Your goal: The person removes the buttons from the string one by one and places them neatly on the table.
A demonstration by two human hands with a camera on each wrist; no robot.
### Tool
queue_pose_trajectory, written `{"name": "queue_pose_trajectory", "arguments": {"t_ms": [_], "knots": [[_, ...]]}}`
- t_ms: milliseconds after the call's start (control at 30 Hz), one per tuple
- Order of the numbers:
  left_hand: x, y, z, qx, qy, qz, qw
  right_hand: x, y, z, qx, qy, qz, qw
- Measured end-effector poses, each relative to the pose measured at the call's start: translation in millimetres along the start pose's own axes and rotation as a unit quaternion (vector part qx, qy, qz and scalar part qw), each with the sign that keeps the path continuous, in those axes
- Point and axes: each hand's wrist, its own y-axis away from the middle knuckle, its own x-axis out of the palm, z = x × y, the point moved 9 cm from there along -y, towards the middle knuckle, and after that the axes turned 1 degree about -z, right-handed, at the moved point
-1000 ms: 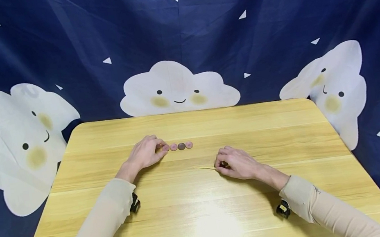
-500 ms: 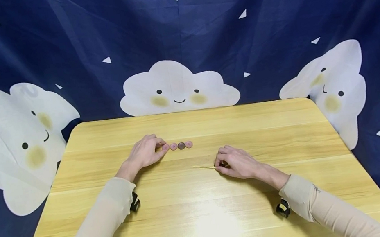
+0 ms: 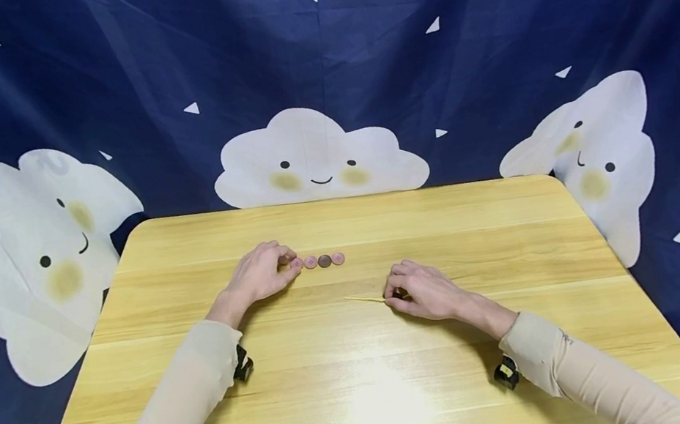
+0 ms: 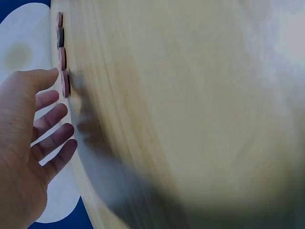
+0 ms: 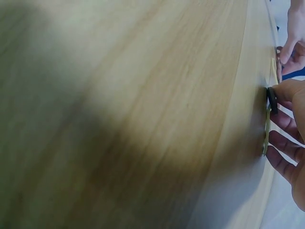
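Several round buttons lie in a row on the wooden table, mostly pink, with a dark brown button (image 3: 324, 261) among them. My left hand (image 3: 261, 272) is at the row's left end, thumb and forefinger at the edges of the leftmost pink button (image 4: 66, 84). The other fingers of that hand are loosely bent beside it. Nearer me and to the right, my right hand (image 3: 424, 291) pinches a dark button (image 5: 272, 100) between thumb and fingertip, low over the table. A thin yellow strand (image 3: 363, 299) runs leftward from under these fingers.
The wooden table (image 3: 279, 414) has rounded far corners and a bright glare spot near its front. Behind it hangs a dark blue curtain (image 3: 259, 39) printed with white smiling clouds. A black camera mount (image 3: 506, 373) sits at my right cuff.
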Motion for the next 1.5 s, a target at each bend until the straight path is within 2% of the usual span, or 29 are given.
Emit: {"name": "queue_pose_trajectory", "arguments": {"t_ms": [267, 533, 800, 1133, 1500], "knots": [[-0.6, 3.8, -29.6, 0.041, 0.016, -0.040, 0.9982, 0, 0, 1, -0.004, 0.000, -0.005, 1.000], [17.7, 10.6, -68.2, 0.097, 0.008, -0.027, 0.9949, 1, 0, 0, -0.004, -0.003, -0.005, 1.000], [32.0, 15.9, -102.0, 0.160, -0.010, -0.031, 0.9866, 1, 0, 0, -0.001, -0.004, -0.002, 1.000], [51.4, 15.0, -127.9, 0.190, -0.015, 0.003, 0.9816, 1, -1, 0, 0.003, -0.008, -0.002, 1.000], [60.9, 11.4, -140.6, 0.199, -0.012, 0.020, 0.9797, 2, -1, 0, 0.008, -0.011, -0.001, 1.000]]}}
